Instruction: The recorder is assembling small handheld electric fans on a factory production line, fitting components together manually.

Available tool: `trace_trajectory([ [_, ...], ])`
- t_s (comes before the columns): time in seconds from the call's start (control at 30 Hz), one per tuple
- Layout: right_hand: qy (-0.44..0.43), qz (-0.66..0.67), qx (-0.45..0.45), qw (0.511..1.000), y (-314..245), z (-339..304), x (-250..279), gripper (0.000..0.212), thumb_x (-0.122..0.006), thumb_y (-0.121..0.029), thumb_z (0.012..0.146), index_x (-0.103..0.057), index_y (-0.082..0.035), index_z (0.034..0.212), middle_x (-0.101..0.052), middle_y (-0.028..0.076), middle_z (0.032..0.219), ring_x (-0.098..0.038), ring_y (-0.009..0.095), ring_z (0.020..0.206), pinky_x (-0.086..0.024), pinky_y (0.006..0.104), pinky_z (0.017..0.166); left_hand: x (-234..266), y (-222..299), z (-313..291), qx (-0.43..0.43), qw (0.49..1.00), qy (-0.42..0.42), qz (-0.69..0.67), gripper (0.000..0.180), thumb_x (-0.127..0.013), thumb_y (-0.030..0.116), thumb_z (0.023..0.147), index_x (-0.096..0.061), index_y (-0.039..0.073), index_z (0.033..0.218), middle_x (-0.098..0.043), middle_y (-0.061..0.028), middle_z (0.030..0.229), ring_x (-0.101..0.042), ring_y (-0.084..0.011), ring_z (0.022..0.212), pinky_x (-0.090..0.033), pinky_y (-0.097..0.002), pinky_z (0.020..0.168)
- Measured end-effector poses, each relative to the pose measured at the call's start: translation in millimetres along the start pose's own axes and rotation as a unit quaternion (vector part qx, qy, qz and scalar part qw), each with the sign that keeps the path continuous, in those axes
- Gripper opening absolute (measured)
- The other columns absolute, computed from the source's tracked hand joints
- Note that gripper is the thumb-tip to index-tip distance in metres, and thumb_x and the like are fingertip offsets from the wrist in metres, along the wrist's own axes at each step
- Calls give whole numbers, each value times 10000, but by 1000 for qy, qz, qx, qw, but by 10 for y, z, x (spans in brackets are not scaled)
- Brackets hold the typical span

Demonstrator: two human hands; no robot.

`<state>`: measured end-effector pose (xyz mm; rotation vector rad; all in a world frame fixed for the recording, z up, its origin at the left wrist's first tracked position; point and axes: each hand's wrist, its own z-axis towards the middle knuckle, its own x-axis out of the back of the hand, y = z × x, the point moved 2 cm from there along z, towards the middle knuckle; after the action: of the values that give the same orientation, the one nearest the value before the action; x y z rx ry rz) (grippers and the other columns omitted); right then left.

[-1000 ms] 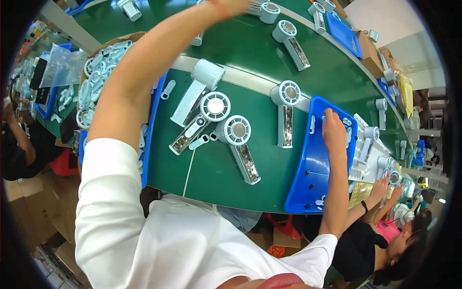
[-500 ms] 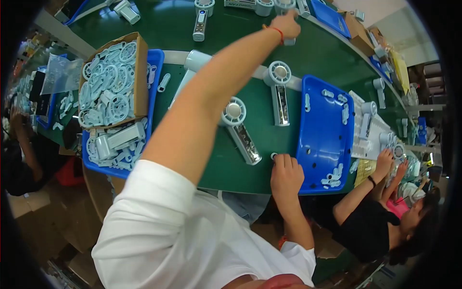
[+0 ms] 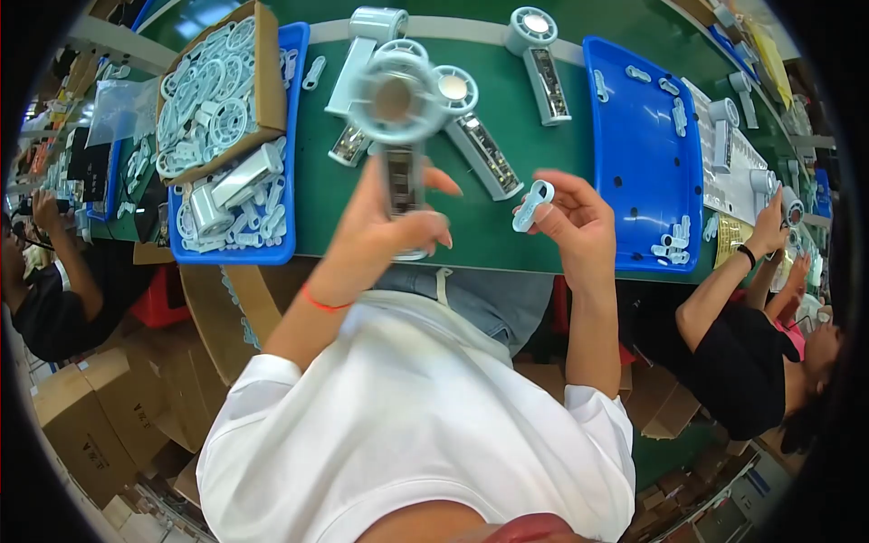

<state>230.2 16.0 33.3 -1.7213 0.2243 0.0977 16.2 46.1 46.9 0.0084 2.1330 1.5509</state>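
Note:
My left hand (image 3: 367,222), with a red cord at the wrist, grips the handle of a pale blue handheld fan (image 3: 393,101). Its round head points away from me and is smeared by motion; circuitry shows along the handle's open front. Between the thumb and fingers of my right hand (image 3: 581,222) is a small pale blue oval cover piece (image 3: 532,207) with holes in it. Just beyond, a handheld fan (image 3: 482,145) lies with its circuit board exposed, and another fan (image 3: 548,86) lies farther right. Behind the held fan are more fans, partly hidden.
On the left, a blue tray (image 3: 288,195) bears a cardboard box (image 3: 270,68) heaped with pale blue fan parts. A second blue tray (image 3: 638,181) at the right has several small covers in it. Beyond it a co-worker's hand (image 3: 769,226) works at the same table.
My left hand has come back from the far side of the table with a fan. The right hand has risen from the table, now with the cover piece. The view has shifted.

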Motion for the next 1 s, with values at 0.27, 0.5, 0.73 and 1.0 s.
trace_trajectory([
  [0.27, 34, -11, 18, 999, 66, -196, -262, 281, -646, -24, 769, -594, 45, 1037, -638, 106, 851, -604, 131, 712, -486, 236, 597, -217, -415, 121, 2, 994, -99, 37, 753, -727, 338, 733, -293, 3, 1248, -501, -82, 955, -518, -142, 749, -454, -258, 618],
  [0.5, 92, -58, -7, 994, 49, -276, -320, 269, -650, -7, 767, -594, 63, 1021, -640, 106, 840, -594, 109, 717, -484, 216, 572, -220, -388, 110, -155, 921, -33, 355, 952, -822, 401, 529, -324, -35, 1214, -553, -211, 1029, -578, -345, 905, -475, -374, 744],
  [0.73, 138, -67, 9, 988, 77, -290, -325, 214, -662, -16, 759, -584, 58, 944, -634, 92, 813, -581, 97, 664, -471, 207, 548, -276, -442, 115, -257, 877, -30, 405, 860, -780, 269, 624, -285, -62, 1245, -529, -233, 1040, -569, -397, 881, -477, -399, 742],
  [1.0, 116, -102, -27, 988, 30, -209, -349, 195, -685, -77, 753, -567, 26, 869, -613, 61, 757, -556, 77, 614, -419, 193, 485, -270, -428, 100, -219, 896, -14, 387, 693, -682, 135, 653, -309, -71, 1200, -527, -247, 1017, -589, -394, 791, -494, -406, 674],
])
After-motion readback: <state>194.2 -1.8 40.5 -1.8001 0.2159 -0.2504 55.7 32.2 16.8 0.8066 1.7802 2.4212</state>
